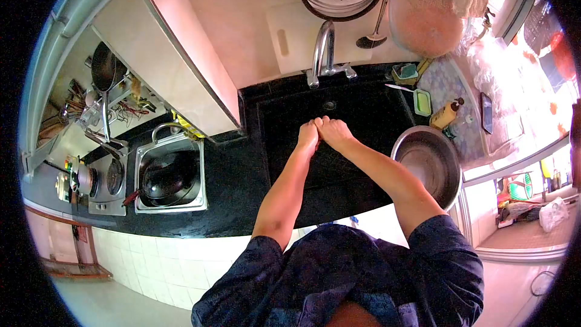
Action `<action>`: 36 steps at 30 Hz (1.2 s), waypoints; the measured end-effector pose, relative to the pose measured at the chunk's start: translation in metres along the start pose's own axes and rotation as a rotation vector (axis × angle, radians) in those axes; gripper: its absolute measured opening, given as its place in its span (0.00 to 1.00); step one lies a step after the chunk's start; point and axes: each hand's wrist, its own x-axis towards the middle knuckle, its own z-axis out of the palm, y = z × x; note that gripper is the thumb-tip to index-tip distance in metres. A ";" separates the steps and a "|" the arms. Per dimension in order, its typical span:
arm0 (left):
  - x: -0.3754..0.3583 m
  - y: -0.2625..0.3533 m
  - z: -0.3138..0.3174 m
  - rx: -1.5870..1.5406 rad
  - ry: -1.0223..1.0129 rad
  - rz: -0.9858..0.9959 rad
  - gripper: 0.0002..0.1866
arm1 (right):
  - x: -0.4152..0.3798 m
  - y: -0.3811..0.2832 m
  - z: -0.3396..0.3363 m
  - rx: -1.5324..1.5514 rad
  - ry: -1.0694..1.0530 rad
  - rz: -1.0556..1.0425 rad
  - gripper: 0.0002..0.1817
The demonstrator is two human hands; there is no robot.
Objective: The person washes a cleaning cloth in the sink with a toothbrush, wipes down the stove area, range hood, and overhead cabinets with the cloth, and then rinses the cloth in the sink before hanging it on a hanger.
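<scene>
My left hand [308,133] and my right hand [334,131] are pressed together over the black sink [287,157]. Both have their fingers curled closed, knuckles toward the faucet [325,48]. Whatever they may grip is hidden beneath them; only a small dark reddish patch shows between the wrists. Just beyond the knuckles lies the round drain [329,105]. A large metal basin [428,166] stands to the right, close to my right forearm.
On the right ledge are a green-filled tray [422,103], a pump bottle [446,114] and a phone [486,112]. To the left, a steel sink [141,175] holds a dark wok [172,175], beside a stove [109,204]. A skimmer [371,41] hangs on the back wall.
</scene>
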 end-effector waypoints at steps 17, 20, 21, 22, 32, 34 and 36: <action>-0.009 0.036 -0.043 0.567 0.010 0.658 0.24 | 0.009 -0.020 -0.024 1.086 -0.350 0.255 0.13; -0.008 0.033 -0.045 0.222 -0.086 0.457 0.24 | 0.001 -0.036 -0.041 1.399 -0.292 0.417 0.10; -0.005 0.030 -0.045 0.118 -0.095 0.403 0.24 | 0.000 -0.038 -0.041 1.394 -0.300 0.449 0.12; -0.004 0.027 -0.045 0.015 -0.101 0.349 0.23 | -0.001 -0.040 -0.041 1.391 -0.309 0.479 0.14; -0.002 -0.002 -0.025 -0.365 -0.164 0.065 0.20 | 0.000 -0.053 -0.023 1.393 -0.035 0.746 0.36; -0.008 -0.011 -0.028 -0.154 -0.107 0.077 0.21 | -0.001 -0.054 -0.025 1.180 -0.093 0.812 0.41; -0.015 -0.019 -0.026 0.127 -0.052 0.311 0.25 | -0.001 -0.058 -0.013 1.059 -0.054 0.856 0.39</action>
